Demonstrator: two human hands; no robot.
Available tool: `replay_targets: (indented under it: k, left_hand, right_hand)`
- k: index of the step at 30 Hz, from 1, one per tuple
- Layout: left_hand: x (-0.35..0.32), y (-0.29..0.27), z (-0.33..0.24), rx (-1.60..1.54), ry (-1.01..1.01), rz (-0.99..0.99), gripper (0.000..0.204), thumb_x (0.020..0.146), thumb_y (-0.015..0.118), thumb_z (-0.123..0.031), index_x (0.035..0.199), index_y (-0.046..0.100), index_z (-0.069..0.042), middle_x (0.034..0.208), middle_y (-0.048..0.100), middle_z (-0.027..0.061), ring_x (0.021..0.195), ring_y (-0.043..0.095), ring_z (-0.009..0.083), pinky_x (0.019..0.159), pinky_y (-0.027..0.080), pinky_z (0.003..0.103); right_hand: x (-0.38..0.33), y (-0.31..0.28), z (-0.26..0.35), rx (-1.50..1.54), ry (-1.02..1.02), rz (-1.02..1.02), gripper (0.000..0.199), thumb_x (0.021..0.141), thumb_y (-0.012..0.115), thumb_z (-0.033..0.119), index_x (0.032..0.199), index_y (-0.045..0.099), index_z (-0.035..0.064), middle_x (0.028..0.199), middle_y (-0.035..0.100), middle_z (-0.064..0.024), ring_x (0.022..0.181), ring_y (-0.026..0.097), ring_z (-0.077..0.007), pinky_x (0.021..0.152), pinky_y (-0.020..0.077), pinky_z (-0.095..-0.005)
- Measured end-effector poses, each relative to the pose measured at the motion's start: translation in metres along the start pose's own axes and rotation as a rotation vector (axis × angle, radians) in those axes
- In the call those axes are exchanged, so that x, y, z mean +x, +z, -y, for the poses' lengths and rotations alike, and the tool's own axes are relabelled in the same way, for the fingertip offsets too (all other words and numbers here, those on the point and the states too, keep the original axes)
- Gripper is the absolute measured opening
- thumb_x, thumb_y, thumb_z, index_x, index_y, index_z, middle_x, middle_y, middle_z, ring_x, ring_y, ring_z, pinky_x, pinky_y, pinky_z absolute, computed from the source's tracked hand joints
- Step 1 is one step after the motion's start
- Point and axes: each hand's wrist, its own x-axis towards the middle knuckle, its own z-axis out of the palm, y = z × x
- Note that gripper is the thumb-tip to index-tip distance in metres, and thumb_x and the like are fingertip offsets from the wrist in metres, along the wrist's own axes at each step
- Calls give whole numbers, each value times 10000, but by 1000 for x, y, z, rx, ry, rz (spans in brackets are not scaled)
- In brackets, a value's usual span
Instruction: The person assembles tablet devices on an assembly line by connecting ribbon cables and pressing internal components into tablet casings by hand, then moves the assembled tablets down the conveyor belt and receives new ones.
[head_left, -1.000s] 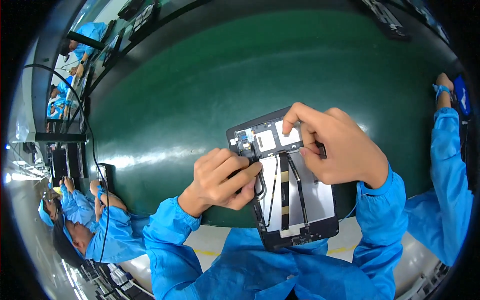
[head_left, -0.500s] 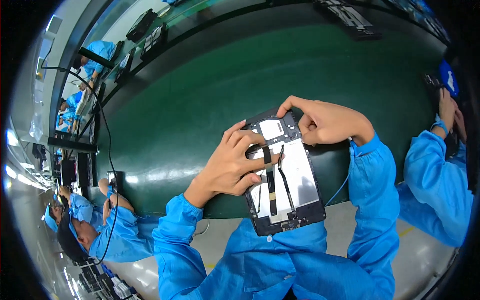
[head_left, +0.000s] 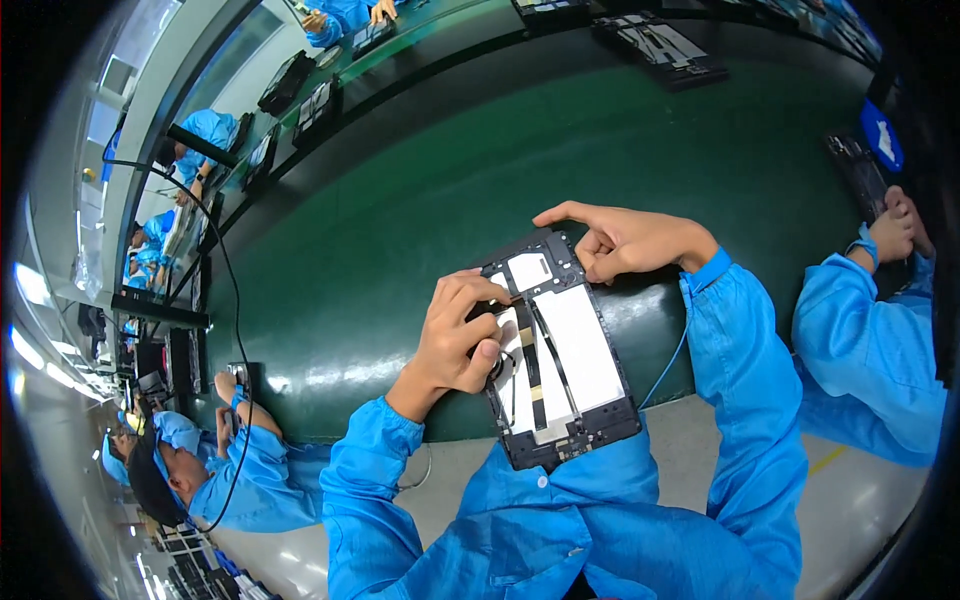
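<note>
An opened tablet (head_left: 580, 345), with a silver inside, black end sections and black ribbon cables (head_left: 552, 350), is tilted over the near edge of the green table. My left hand (head_left: 452, 338) grips its left edge, fingers curled over the upper left part and thumb bent beside them. At the upper right edge, the curled fingers and thumb of my right hand (head_left: 645, 240) hold the frame, while the index finger points out past the top corner. The fingertips under the tablet are hidden.
Another opened tablet (head_left: 665, 50) lies at the far side of the table (head_left: 400, 220). A co-worker's hands (head_left: 895, 230) are at the right, beside a dark device (head_left: 855, 165). Someone sits at the left (head_left: 230, 470). A black cable (head_left: 238, 320) hangs on the left.
My left fingers have drawn back from the ribbon cables to the tablet's left edge. My right index finger has lifted off the top corner and stretched out to the left.
</note>
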Motion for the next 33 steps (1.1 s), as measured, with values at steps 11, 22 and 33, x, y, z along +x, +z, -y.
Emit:
replay_targets:
  k: [11, 22, 33]
  left_hand:
    - [34, 1, -18, 116, 182, 151, 261, 955, 669, -308, 1017, 729, -62, 1264, 718, 196, 1098, 686, 377, 1059, 531, 575]
    - [30, 10, -17, -14, -43, -38, 149, 847, 736, -169, 873, 637, -61, 1072, 708, 119, 935, 619, 317, 818, 474, 448]
    - [44, 34, -32, 225, -71, -25, 238, 842, 792, -74, 1075, 819, -35, 1005, 726, 64, 874, 627, 261, 745, 462, 404]
  right_hand:
    - [6, -6, -5, 128, -37, 74, 905, 840, 645, -92, 1696, 366, -5, 757, 632, -16, 692, 576, -80, 685, 428, -261]
    - [-4, 3, 9, 122, -5, -27, 789, 836, 616, -91, 1611, 486, -21, 726, 571, 28, 582, 478, -50, 558, 338, -238]
    - [-6, 5, -2, 10, -112, -87, 771, 833, 610, -63, 1593, 497, 1, 747, 586, 8, 659, 501, -60, 655, 388, -261]
